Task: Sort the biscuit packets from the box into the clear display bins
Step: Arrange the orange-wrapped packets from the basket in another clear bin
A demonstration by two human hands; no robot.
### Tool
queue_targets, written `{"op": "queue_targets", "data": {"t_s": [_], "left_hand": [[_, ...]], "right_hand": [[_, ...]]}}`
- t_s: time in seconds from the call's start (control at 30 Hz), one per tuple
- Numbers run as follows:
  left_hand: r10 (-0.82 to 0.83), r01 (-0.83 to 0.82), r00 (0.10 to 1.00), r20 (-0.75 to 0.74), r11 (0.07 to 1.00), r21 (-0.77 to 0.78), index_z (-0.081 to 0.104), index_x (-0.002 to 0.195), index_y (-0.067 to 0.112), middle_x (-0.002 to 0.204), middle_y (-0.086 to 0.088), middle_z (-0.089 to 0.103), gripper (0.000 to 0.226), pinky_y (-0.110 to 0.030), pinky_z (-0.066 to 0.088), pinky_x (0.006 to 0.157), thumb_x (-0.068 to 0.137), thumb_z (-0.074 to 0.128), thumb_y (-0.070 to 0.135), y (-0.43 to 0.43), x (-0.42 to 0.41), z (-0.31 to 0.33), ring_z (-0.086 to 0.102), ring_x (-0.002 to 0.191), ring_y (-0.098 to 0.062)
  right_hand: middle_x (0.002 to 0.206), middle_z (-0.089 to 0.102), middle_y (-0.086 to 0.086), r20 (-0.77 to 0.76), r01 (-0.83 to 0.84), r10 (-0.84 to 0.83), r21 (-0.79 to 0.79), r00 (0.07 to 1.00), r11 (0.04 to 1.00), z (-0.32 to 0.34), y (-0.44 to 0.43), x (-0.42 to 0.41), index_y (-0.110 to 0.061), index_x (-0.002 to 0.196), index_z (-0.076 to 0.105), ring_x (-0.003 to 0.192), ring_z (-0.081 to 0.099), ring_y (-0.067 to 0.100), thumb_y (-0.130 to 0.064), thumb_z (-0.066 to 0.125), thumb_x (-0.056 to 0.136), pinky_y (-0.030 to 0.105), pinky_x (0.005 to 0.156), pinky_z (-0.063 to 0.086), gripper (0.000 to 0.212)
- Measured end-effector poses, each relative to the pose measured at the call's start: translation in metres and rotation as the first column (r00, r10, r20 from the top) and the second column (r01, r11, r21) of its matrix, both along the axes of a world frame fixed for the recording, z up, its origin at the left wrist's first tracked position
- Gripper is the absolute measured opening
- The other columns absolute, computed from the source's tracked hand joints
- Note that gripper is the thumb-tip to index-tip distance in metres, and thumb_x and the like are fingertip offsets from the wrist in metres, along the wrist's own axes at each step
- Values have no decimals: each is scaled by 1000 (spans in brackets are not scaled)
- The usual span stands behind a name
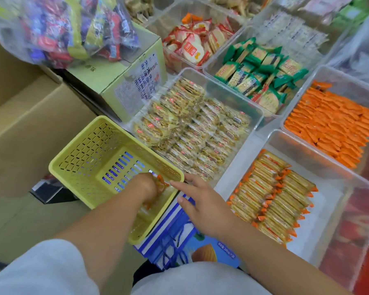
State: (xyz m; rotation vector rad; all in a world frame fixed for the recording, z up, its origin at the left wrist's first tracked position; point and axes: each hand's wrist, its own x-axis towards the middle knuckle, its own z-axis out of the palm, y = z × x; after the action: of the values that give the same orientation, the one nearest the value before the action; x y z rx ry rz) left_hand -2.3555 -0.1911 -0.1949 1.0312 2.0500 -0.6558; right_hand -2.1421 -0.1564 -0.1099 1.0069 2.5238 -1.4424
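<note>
A: Biscuit packets (pixel 162 181) with orange ends, where are they?
B: Inside the yellow basket (pixel 77 145), at its near right corner, in the left hand (pixel 146 187), whose fingers curl round them.
A: And the right hand (pixel 200 207)?
B: Just beside, fingers straight and spread, holding nothing, above the basket's rim and a blue box (pixel 173 237). A clear bin (pixel 328 209) of similar packets lies to its right.

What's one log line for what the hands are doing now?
left hand: grips orange-tipped packets in yellow basket | right hand: open, by basket rim | clear bin beside: part filled
</note>
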Motion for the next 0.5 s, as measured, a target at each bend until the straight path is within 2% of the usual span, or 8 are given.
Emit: {"op": "queue_targets", "data": {"t_s": [0.1, 0.23, 0.33, 0.4, 0.5], "left_hand": [[46, -45, 999, -18, 997, 61, 57, 134, 8, 122, -11, 67, 48, -33, 55, 81, 96, 68, 35, -6, 2, -6, 68, 105, -25], [73, -76, 997, 35, 993, 95, 49, 137, 10, 120, -11, 68, 50, -37, 58, 83, 96, 68, 28, -8, 4, -3, 69, 105, -27], [17, -17, 1000, 5, 998, 54, 47, 139, 8, 117, -9, 67, 50, -34, 58, 81, 96, 68, 22, -8, 6, 8, 68, 103, -25], [-30, 29, 999, 15, 997, 67, 58, 127, 8, 109, -8, 68, 35, -34, 57, 81, 98, 63, 27, -4, 6, 24, 68, 99, -23], [57, -70, 996, 62, 965, 252, 64, 97, 16, 82, -1, 67, 18, -30, 48, 58, 94, 65, 34, -5, 2, 58, 66, 74, -16]], "right_hand": [[162, 25, -8, 6, 5, -5, -17, 1000, 1000, 1, 1, 1, -47, 149, 43, 147, 30, 15, -33, 47, 108, 31, 116, 32, 44], [155, 33, -10, -12, 10, -10, -46, 1000, 999, 1, 3, 4, -45, 151, 42, 138, 39, 13, -30, 48, 107, 22, 106, 33, 46], [148, 38, -13, -47, 42, -46, -75, 998, 996, 4, 2, 8, -47, 151, 39, 125, 47, 8, -29, 48, 107, 27, 103, 41, 48], [142, 44, -15, -70, 78, -83, -73, 994, 994, 6, 3, 13, -46, 151, 39, 114, 53, 1, -33, 48, 107, 29, 98, 47, 47], [129, 53, -19, -134, 194, -209, -112, 969, 974, 9, 8, 25, -40, 145, 49, 106, 54, -7, -36, 53, 104, 23, 88, 49, 41]]}}
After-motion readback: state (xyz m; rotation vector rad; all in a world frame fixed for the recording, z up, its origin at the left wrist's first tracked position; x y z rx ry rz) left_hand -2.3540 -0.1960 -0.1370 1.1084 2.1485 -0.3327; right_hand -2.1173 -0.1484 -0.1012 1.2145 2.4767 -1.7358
